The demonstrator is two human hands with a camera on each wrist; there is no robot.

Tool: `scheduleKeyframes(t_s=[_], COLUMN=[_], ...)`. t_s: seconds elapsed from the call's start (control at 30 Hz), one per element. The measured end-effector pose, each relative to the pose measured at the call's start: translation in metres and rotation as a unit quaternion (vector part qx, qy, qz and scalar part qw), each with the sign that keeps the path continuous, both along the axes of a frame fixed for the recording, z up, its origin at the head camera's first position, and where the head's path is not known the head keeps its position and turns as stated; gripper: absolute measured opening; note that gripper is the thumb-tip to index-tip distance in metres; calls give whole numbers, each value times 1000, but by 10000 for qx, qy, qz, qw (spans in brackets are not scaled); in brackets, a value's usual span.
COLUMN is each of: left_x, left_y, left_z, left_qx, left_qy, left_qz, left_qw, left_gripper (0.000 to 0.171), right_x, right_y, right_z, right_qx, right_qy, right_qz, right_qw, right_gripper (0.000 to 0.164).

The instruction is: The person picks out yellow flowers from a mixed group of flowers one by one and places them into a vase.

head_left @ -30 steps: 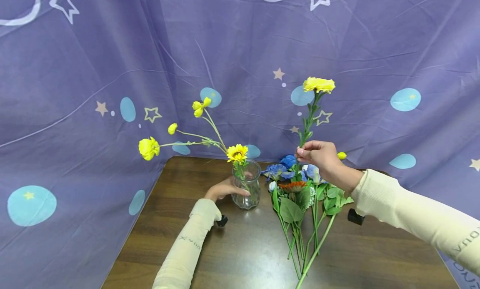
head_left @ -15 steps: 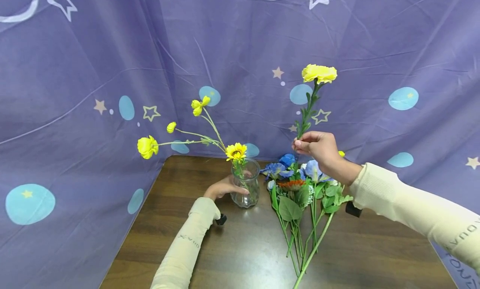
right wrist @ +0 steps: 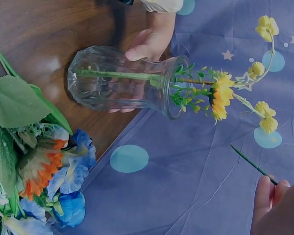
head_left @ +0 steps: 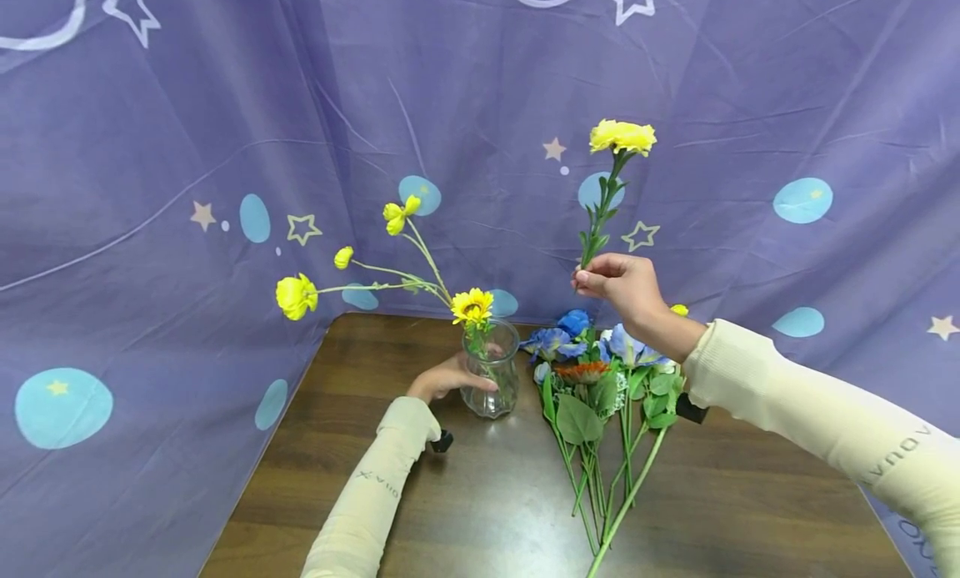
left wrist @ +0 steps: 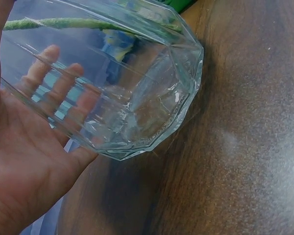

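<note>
- Flower [head_left: 600, 215], yellow-headed on a leafy stem, is held up to the right of the vase [head_left: 502, 399] and higher than its rim, apart from the glass.
- Right hand [head_left: 625, 288] pinches the stem between thumb and fingertips, drawn nearly together; the bare stem end pokes out below the grip, clear of the vase.
- Left hand [head_left: 448, 378] grips the vase from its left side, thumb in front, fingers curved behind the glass.
- Sunflower [head_left: 472, 308] leans at the vase's left rim; a spray [head_left: 412, 285] reaches far out to its left.
- Pile [head_left: 579, 419] of blue, orange and white blooms lies on the table [head_left: 487, 495] just right of the vase.
- Risk, vase: the outstretched spray likely weights it leftward, so a slack left hand might let it tip.
- Risk, grip: a fingertip pinch could let the flower swivel under its broad head.
- Risk, rim: a slanted stem end could snag the sunflower's leaves above the vase and lever the spray loose.
- Risk, sleeve [head_left: 795, 403]: held low right of the vase, it could brush the pile and scatter stems.
</note>
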State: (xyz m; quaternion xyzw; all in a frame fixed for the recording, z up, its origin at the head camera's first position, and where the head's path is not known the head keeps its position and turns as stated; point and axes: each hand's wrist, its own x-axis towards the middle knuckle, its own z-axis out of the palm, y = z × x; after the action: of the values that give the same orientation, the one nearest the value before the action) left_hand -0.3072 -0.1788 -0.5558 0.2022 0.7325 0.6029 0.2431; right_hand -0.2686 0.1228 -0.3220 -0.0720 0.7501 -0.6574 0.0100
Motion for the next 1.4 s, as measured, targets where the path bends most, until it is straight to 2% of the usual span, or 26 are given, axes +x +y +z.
scheduleKeyframes(t_s=[0.3,0.63,0.87,1.13,1.4], left_x=[1,0,0,-1,-1], left_y=[0,0,1,1,1], left_z=[1,0,0,-1,0], left_qx=[-22,-14,-63,-73,-111], left_qy=[-34,-9,51,118,130], left_qz=[68,37,85,98,95], left_qw=[10000,10000,9999,9999,9998], left_gripper=[74,74,74,74,75], right_x=[-4,-8,-12,-14,-16], right_y=[-16,-32,-41,-50,-59], right_z=[-6,-15,-25,-38,-49], right_qx=[-171,-214,192,137,427], right_qy=[101,147,348,265,316], right_qz=[201,243,210,322,371], right_qw=[9996,9994,9990,9990,9979], right_gripper=[19,20,16,16,15])
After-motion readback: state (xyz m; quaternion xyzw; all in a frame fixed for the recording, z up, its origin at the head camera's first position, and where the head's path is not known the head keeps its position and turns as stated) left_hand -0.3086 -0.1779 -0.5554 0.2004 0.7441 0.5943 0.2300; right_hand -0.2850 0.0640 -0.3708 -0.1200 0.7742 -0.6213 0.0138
